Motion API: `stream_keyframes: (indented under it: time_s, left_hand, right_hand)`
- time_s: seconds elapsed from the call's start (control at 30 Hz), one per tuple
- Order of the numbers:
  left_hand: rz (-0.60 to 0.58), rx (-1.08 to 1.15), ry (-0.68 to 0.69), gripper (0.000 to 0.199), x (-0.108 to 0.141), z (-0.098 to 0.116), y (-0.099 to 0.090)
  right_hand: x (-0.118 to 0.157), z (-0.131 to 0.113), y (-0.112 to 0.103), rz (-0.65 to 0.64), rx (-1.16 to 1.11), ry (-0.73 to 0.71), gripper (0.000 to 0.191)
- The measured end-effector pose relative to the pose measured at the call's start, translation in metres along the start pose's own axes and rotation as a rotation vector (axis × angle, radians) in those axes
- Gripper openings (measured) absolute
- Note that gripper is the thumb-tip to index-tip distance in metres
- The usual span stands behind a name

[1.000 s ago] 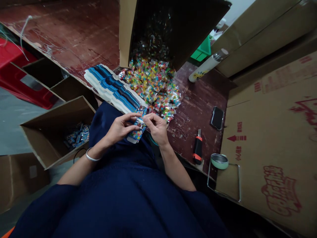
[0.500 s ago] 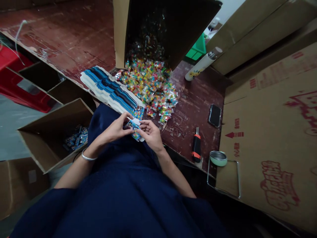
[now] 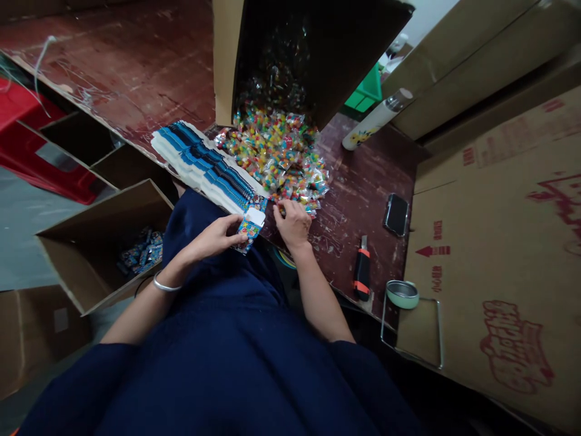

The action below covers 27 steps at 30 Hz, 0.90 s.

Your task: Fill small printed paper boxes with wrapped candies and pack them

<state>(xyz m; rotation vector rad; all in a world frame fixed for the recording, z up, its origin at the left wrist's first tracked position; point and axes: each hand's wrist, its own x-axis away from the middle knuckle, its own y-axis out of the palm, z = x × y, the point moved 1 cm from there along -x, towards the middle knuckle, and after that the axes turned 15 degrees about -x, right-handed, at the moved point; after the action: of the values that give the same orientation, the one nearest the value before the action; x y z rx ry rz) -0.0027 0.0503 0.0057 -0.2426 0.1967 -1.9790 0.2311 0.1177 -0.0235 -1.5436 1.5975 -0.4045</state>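
Observation:
Between thumb and fingers, my left hand holds a small blue printed candy box with its white flap standing up, above my lap. My right hand is at the near edge of a heap of clear packets of colourful candy. Its fingers are curled together at the packets, and whether one is pinched in them is hidden. A long overlapping row of flat blue and white cartons lies along the table edge, just beyond my left hand.
Candy spills from a tipped cardboard box. On the table's right are a white flask, a phone and a utility knife with its blade out. An open carton of filled boxes stands lower left. Large cartons wall the right.
My right hand has left the small box and moved right and away to the candy packets. The box, now open with its flap up, stays in my left hand.

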Motion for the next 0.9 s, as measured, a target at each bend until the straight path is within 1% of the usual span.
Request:
stream_keyframes:
  time_s: [0.03,0.1,0.17,0.23,0.33,0.4,0.47,0.53,0.6,0.67,0.73,0.8,0.9]
  left_hand:
    - [0.018,0.014,0.006,0.035,0.000,-0.001,0.000]
    - [0.060,0.010,0.015,0.034,-0.001,-0.004,0.001]
    - [0.099,-0.008,0.014,0.032,-0.002,-0.005,0.003]
    - [0.118,0.000,0.008,0.030,-0.003,-0.005,0.006]
    - [0.118,0.033,0.002,0.033,-0.001,-0.002,0.011]
    - [0.123,0.051,-0.013,0.037,0.001,0.000,0.013]
    - [0.135,0.079,-0.026,0.039,0.003,0.002,0.013]
    - [0.165,0.114,-0.034,0.041,0.004,0.003,0.014]
    - [0.216,0.157,-0.035,0.049,0.004,0.004,0.014]
    - [0.276,0.203,-0.025,0.062,0.003,0.006,0.014]
    - [0.316,0.239,-0.010,0.073,0.004,0.009,0.015]
    - [0.320,0.256,0.006,0.071,0.005,0.011,0.016]
    - [0.279,0.268,0.036,0.056,0.006,0.012,0.017]
  right_hand:
    - [0.001,-0.001,-0.003,0.046,-0.064,0.013,0.015]
    - [0.004,-0.010,-0.014,0.165,-0.282,0.060,0.016]
    - [0.010,-0.027,-0.027,0.275,-0.553,0.108,0.019]
    - [0.016,-0.049,-0.037,0.322,-0.741,0.121,0.020]
    - [0.022,-0.078,-0.041,0.276,-0.834,0.113,0.017]
    - [0.022,-0.087,-0.039,0.199,-0.811,0.073,0.013]
    - [0.020,-0.089,-0.037,0.119,-0.712,-0.004,0.009]
    - [0.017,-0.088,-0.037,0.050,-0.609,-0.079,0.011]
    - [0.016,-0.085,-0.038,-0.023,-0.610,-0.103,0.014]
    - [0.020,-0.082,-0.037,-0.097,-0.722,-0.047,0.018]
    - [0.027,-0.080,-0.032,-0.111,-0.858,0.061,0.029]
    - [0.034,-0.079,-0.025,-0.069,-0.955,0.163,0.034]
    - [0.042,-0.079,-0.016,-0.003,-1.013,0.215,0.024]
